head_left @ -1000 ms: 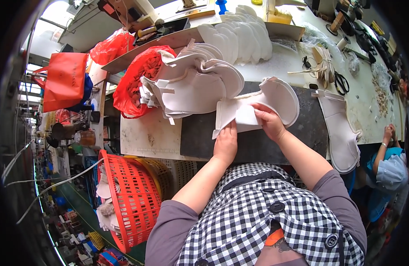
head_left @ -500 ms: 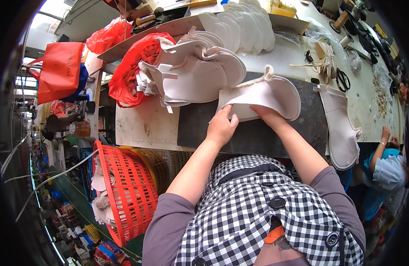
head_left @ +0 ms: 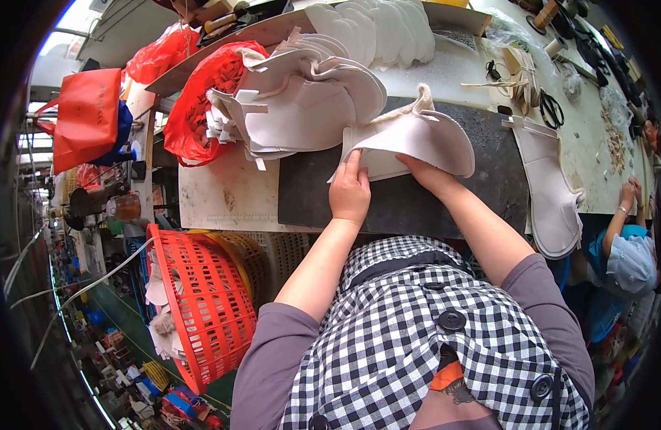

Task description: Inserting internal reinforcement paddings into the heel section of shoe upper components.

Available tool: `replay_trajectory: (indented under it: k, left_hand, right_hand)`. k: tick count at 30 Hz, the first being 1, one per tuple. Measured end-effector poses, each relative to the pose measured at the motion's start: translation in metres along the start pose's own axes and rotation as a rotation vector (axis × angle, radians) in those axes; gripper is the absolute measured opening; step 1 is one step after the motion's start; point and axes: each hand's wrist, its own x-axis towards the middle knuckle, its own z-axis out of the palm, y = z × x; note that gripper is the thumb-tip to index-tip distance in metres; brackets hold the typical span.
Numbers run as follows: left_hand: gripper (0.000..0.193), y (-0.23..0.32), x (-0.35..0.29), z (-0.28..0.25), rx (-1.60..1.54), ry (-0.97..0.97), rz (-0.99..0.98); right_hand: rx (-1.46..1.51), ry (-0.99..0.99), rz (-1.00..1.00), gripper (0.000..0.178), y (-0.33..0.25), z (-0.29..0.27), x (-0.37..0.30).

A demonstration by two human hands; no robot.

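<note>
A pale pinkish-white boot upper [head_left: 416,136], with a fleecy tuft at its top edge, lies over a black mat [head_left: 309,195]. My left hand [head_left: 350,188] pinches its near left edge between thumb and fingers. The fingertips of my right hand [head_left: 429,175] go under the near edge, thumb on the outside, so that edge is lifted off the mat. Left of it sits a stack of similar uppers [head_left: 302,107] with small white tabs. Another upper [head_left: 545,179] hangs over the table's front edge on the right.
A red plastic bag [head_left: 194,107] of small red pieces stands beside the stack. White cut-out sheets [head_left: 388,36] lie behind. Black-handled scissors [head_left: 551,109] and a bundle of strips [head_left: 522,82] are at right. A red basket [head_left: 209,301] stands below left. Another person's hands [head_left: 628,193] show far right.
The whole view has shifted slightly, with the table moving up and left in the picture. Both hands keep their hold on the upper, which looks nearly the same.
</note>
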Motion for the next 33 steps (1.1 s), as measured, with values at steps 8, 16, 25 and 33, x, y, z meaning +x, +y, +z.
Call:
replay_trajectory:
  k: [8,16,25,33]
  left_hand:
    - [0.041,-0.001,0.0,0.0,0.031,-0.031,0.01]
    - [0.044,-0.005,0.002,0.0,0.078,-0.007,0.073]
    - [0.066,-0.03,-0.032,-0.049,0.191,-0.012,0.21]
    - [0.072,0.03,-0.036,0.003,-0.003,-0.434,0.49]
  right_hand:
    - [0.029,-0.047,0.103,0.069,-0.007,-0.003,-0.003]
    - [-0.021,-0.036,0.084,0.069,-0.01,0.002,-0.004]
    - [-0.502,-0.075,-0.038,0.053,-0.009,0.002,-0.005]
    - [-0.407,0.01,-0.21,0.035,0.005,0.003,-0.005]
